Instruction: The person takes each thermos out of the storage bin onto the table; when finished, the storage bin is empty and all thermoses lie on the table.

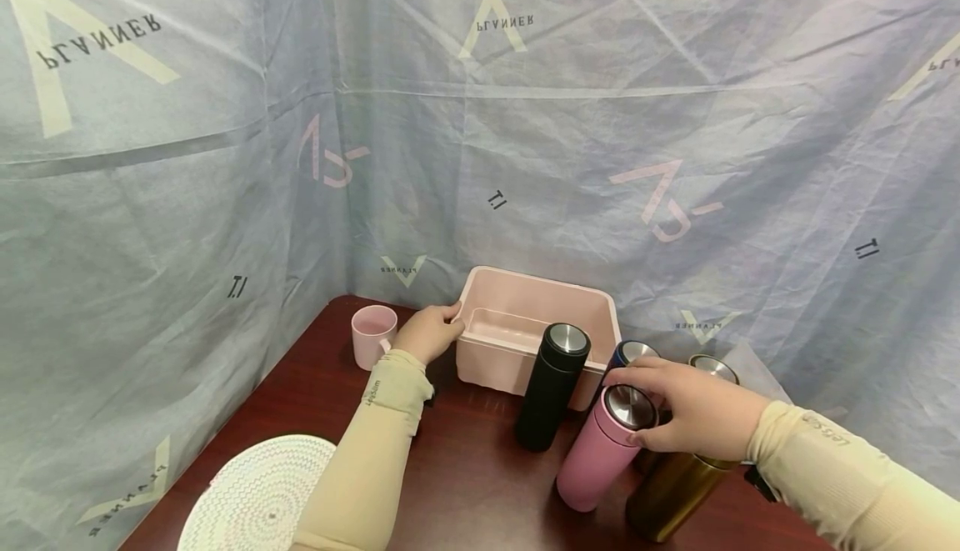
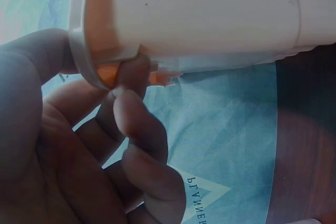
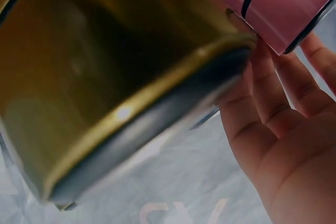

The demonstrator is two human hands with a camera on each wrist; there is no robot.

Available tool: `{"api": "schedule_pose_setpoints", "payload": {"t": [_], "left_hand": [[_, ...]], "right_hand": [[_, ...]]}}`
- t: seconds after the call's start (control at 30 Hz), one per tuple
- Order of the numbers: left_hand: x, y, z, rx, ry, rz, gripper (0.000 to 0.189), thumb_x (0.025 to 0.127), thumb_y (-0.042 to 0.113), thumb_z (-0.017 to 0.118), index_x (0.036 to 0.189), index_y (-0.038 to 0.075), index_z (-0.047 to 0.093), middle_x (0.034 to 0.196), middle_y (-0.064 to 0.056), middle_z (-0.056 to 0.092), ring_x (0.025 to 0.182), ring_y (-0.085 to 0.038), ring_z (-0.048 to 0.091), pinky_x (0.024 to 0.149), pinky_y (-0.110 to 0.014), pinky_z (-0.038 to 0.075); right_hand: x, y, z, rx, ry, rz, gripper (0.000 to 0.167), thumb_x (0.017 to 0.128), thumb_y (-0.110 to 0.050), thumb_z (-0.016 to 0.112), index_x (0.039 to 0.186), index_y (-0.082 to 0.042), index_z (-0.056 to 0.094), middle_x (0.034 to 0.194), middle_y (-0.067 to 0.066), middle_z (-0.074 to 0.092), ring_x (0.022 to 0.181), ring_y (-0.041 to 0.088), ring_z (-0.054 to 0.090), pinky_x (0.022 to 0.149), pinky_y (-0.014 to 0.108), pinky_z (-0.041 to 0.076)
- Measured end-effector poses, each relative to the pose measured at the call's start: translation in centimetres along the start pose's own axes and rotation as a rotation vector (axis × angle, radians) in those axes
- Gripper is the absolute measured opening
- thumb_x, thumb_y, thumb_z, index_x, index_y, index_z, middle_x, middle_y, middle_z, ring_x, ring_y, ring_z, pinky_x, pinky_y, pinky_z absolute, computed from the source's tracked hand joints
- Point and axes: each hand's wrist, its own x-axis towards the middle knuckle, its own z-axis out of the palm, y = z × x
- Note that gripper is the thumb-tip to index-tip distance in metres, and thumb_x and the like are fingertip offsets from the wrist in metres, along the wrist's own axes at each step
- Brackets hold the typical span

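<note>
My left hand (image 1: 430, 334) pinches the left rim of a pink plastic bin (image 1: 495, 368); in the left wrist view the thumb and curled fingers (image 2: 137, 114) are at its edge. With thumb and fingers round its top, my right hand (image 1: 705, 409) grips a pink thermos bottle (image 1: 596, 459) with a shiny steel lid. A black thermos bottle (image 1: 551, 393) stands in front of the bin, left of the pink one. Close under the right hand is a gold thermos bottle (image 1: 678, 493), large in the right wrist view. A blue thermos bottle (image 1: 633, 351) is mostly hidden behind the right hand.
A pink mug (image 1: 372, 338) stands left of the bin, near my left wrist. At the front left lies a round white woven mat (image 1: 247, 493) on the dark red-brown table (image 1: 465, 484). Behind the right hand another steel-lidded bottle top (image 1: 714, 366) shows. Grey printed cloth (image 1: 525, 142) hangs around the table.
</note>
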Motion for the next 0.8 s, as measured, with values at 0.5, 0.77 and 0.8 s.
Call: {"api": "schedule_pose_setpoints", "payload": {"t": [0.5,0.77,0.8], "left_hand": [[-0.07,0.2,-0.06,-0.002,-0.003,-0.007,0.05,0.095,0.042,0.053,0.143,0.029,0.054,0.142,0.003,0.054,0.125,-0.024,0.056,0.102,-0.044,0.045],[-0.2,0.19,-0.08,-0.004,-0.004,-0.011,0.05,0.096,0.042,0.053,0.144,0.029,0.054,0.143,0.002,0.053,0.126,-0.025,0.055,0.102,-0.045,0.044],[-0.22,0.18,-0.08,0.0,-0.007,-0.011,0.049,0.097,0.041,0.053,0.144,0.029,0.054,0.143,0.002,0.053,0.126,-0.025,0.055,0.102,-0.045,0.044]], "right_hand": [[-0.16,0.53,0.46,-0.041,0.001,0.08,0.055,0.085,-0.036,0.078,0.136,-0.022,0.06,0.119,-0.008,0.055,0.083,0.001,0.053,0.074,0.029,0.048],[-0.27,0.6,0.73,-0.023,-0.005,0.115,0.057,0.088,-0.034,0.075,0.141,-0.021,0.057,0.129,0.003,0.054,0.076,-0.003,0.054,0.073,0.029,0.049],[-0.25,0.58,0.8,-0.024,-0.003,0.116,0.057,0.088,-0.033,0.075,0.141,-0.02,0.057,0.129,0.004,0.054,0.076,-0.003,0.054,0.073,0.029,0.049]]}}
